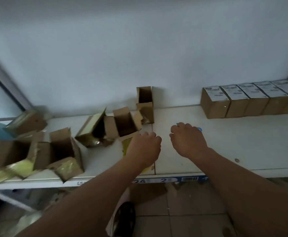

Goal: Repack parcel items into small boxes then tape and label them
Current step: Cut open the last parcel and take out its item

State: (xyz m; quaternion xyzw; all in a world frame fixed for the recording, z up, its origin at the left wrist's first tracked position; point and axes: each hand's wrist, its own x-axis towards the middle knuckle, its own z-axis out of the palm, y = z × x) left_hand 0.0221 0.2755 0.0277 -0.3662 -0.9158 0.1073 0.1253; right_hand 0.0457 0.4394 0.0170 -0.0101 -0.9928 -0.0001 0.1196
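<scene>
**Open boxes lie to your left; the left hand is the nearer one**

Both your hands hover low over the white counter (225, 142), side by side near its middle. Your left hand (144, 148) sits over a yellow packet (126, 146) that peeks out from under it; the fingers curl down loosely, and you cannot tell from this view whether they already grip the packet or only rest over it. Your right hand (187, 141) is also loosely curled, palm down, covering a small blue thing (199, 129) on the counter; whether it holds that is hidden too.

The relation that matters: the nearest open box (125, 123) stands just beyond and slightly left of your left hand, mouth tipped up towards you, its long axis running away from you. Another upright open box (145, 104) stands behind it against the wall. More opened boxes (61, 147) lie further left, tilted or on their sides, well apart from the right hand.

The finished row of labelled boxes (251, 100) stands far right at the back, closer to your right hand.

So, as a judgement, the packet goes forward and a little left into the near box, a short reach for the left hand, while the right would have to cross over
</scene>
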